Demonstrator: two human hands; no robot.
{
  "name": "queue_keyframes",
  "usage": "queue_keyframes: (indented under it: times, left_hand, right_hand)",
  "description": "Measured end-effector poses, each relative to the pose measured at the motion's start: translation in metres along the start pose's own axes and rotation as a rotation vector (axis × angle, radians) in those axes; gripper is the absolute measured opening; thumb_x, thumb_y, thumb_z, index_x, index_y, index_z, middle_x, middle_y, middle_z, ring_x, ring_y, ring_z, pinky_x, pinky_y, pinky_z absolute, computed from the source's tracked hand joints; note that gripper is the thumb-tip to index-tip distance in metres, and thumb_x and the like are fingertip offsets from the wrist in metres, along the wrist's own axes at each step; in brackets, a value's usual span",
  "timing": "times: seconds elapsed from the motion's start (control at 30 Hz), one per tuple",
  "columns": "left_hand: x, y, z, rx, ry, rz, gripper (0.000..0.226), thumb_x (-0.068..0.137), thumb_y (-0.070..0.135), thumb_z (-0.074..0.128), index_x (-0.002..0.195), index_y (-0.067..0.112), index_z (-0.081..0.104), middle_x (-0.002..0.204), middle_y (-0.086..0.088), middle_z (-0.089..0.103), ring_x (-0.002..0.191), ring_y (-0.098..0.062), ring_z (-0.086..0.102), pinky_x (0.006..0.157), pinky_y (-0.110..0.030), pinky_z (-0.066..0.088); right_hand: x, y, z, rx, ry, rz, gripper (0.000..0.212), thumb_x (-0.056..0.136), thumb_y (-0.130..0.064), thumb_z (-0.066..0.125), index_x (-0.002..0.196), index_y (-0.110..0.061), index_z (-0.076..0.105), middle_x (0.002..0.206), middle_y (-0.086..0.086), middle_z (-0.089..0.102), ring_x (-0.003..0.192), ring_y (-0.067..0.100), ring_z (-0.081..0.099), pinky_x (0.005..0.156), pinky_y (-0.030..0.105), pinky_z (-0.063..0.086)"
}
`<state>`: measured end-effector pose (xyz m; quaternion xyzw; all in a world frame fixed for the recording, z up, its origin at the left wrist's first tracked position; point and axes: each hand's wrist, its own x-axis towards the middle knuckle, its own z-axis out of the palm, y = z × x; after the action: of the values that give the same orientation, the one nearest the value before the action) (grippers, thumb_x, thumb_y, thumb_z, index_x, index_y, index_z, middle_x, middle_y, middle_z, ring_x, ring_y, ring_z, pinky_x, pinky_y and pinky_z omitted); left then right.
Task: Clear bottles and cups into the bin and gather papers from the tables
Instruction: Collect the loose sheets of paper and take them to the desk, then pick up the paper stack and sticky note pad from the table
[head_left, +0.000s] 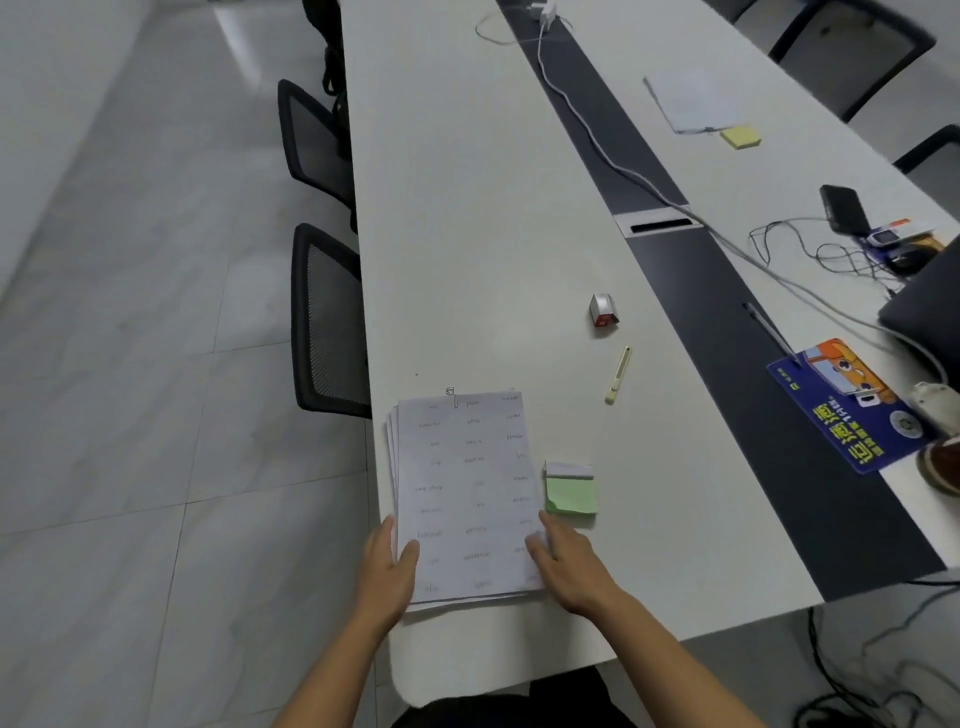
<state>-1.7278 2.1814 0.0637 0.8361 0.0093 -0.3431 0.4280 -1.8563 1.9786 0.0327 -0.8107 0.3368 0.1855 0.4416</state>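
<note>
Paper stack (462, 493), light and floppy, likely lifts best by its long edges, where left hand (389, 566) at eight o'clock and right hand (566, 561) at four press with straight, closed fingers.

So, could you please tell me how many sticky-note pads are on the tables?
2: a green pad just right of the paper stack, and a yellow pad by the loose sheet on the far table. Clutter may hide others.

I am seeing my left hand (389, 566) and right hand (571, 566) working bare, with both forearms (670, 670) showing uncovered down to the edge of view. Just below the table's (467, 234) near edge, a black garment (519, 706) is showing between them.
</note>
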Motion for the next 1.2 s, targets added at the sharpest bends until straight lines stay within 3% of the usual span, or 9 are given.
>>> queue_keyframes:
  times: [0.1,0.33,0.5,0.63,0.73,0.8,1.0,1.1,1.2]
  left_hand:
    - [-0.018,0.017,-0.024,-0.099,0.055,0.100,0.060,0.102,0.030,0.049,0.156,0.020,0.025,0.159,0.000,0.029,0.142,-0.019,0.035,0.115,-0.036,0.031]
    - [-0.064,0.043,-0.076,-0.320,0.117,0.332,0.061,0.096,0.011,0.059,0.151,0.025,0.035,0.141,0.005,0.050,0.125,-0.011,0.052,0.099,-0.027,0.038]
    - [-0.076,0.059,-0.064,-0.288,-0.099,0.374,0.052,0.097,0.014,0.058,0.142,0.033,0.042,0.126,0.012,0.062,0.119,-0.009,0.058,0.104,-0.041,0.045]
    - [-0.090,0.068,-0.013,-0.158,-0.377,0.379,0.045,0.097,0.016,0.058,0.139,0.032,0.050,0.125,0.009,0.065,0.118,-0.010,0.060,0.104,-0.048,0.047]
    - [-0.112,0.084,0.036,-0.056,-0.529,0.436,0.045,0.098,0.015,0.058,0.138,0.032,0.050,0.123,0.011,0.066,0.115,-0.011,0.062,0.102,-0.049,0.049]
    - [-0.134,0.098,0.072,-0.008,-0.630,0.486,0.049,0.098,0.017,0.058,0.143,0.031,0.047,0.122,0.013,0.067,0.114,-0.011,0.063,0.103,-0.047,0.049]
    - [-0.213,0.133,0.184,0.087,-0.856,0.646,0.053,0.095,0.021,0.065,0.142,0.037,0.044,0.125,0.010,0.066,0.114,-0.013,0.063,0.099,-0.045,0.050]
    - [-0.253,0.133,0.248,0.109,-0.891,0.669,0.062,0.084,0.026,0.071,0.141,0.032,0.048,0.126,0.006,0.066,0.117,-0.016,0.063,0.097,-0.047,0.050]
    - [-0.298,0.123,0.317,0.124,-0.906,0.674,0.052,0.091,0.009,0.066,0.137,0.029,0.051,0.130,-0.003,0.064,0.119,-0.020,0.061,0.104,-0.053,0.046]
  right_hand:
    - [-0.016,-0.024,-0.021,0.101,0.131,-0.045,0.069,0.100,-0.062,0.027,0.156,-0.024,0.030,0.160,-0.008,0.034,0.146,0.014,0.032,0.119,0.034,0.028]
    - [-0.109,-0.053,-0.063,0.493,0.514,-0.218,0.046,0.098,-0.047,0.044,0.144,-0.047,0.039,0.141,-0.031,0.043,0.123,-0.012,0.046,0.093,0.014,0.040]
    - [-0.189,-0.017,-0.044,0.828,0.803,-0.076,0.032,0.096,-0.044,0.056,0.127,-0.040,0.058,0.132,-0.018,0.061,0.122,0.007,0.059,0.099,0.038,0.053]
    - [-0.262,0.018,-0.008,0.917,1.012,0.129,0.055,0.080,-0.069,0.061,0.126,-0.040,0.057,0.129,-0.018,0.064,0.120,0.006,0.061,0.098,0.033,0.055]
    - [-0.315,0.047,0.007,0.987,1.170,0.279,0.035,0.099,-0.032,0.052,0.135,-0.033,0.053,0.135,-0.014,0.059,0.125,0.012,0.058,0.109,0.045,0.046]
    - [-0.351,0.066,0.009,0.995,1.278,0.351,0.039,0.100,-0.027,0.053,0.138,-0.031,0.052,0.136,-0.017,0.057,0.127,0.011,0.055,0.112,0.046,0.043]
    - [-0.430,0.131,-0.001,1.039,1.566,0.354,0.049,0.091,-0.037,0.058,0.139,-0.031,0.054,0.134,-0.022,0.059,0.119,-0.007,0.056,0.105,0.034,0.045]
    - [-0.454,0.185,-0.008,1.070,1.606,0.356,0.056,0.088,-0.046,0.061,0.141,-0.031,0.052,0.135,-0.025,0.057,0.117,-0.009,0.057,0.104,0.030,0.044]
    - [-0.480,0.247,-0.027,1.095,1.591,0.360,0.055,0.090,-0.050,0.063,0.141,-0.034,0.052,0.136,-0.026,0.056,0.117,-0.011,0.056,0.102,0.025,0.044]
